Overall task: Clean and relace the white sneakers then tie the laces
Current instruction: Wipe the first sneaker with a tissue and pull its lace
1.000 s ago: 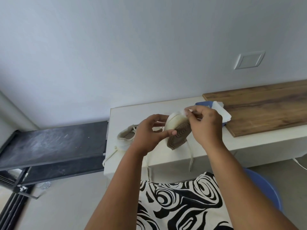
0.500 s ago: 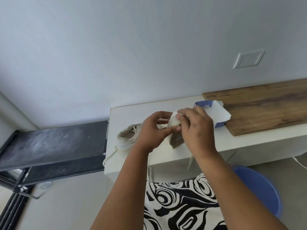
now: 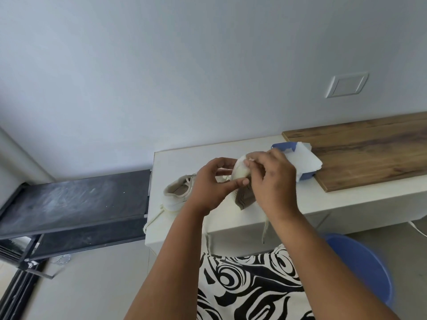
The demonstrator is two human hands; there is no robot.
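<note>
Above the table [image 3: 231, 224], the left hand [image 3: 211, 184] grips a light, soft sneaker [image 3: 241, 172] by its sides, sole up, while the right hand [image 3: 271, 179] pinches a wipe [image 3: 248, 158] against it.

Left hand [image 3: 211, 185] gripping 1 white sneaker [image 3: 241, 174], brown sole [image 3: 245, 198] facing near, held above white counter [image 3: 184, 158]. Right hand [image 3: 270, 181] pressing white wipe [image 3: 249, 158] against its toe. Laces [image 3: 265, 228] hanging over near edge. Second sneaker [image 3: 176, 195] resting left. Blue wipe box [image 3: 305, 161] far right, beside wooden board [image 3: 369, 153].
</note>
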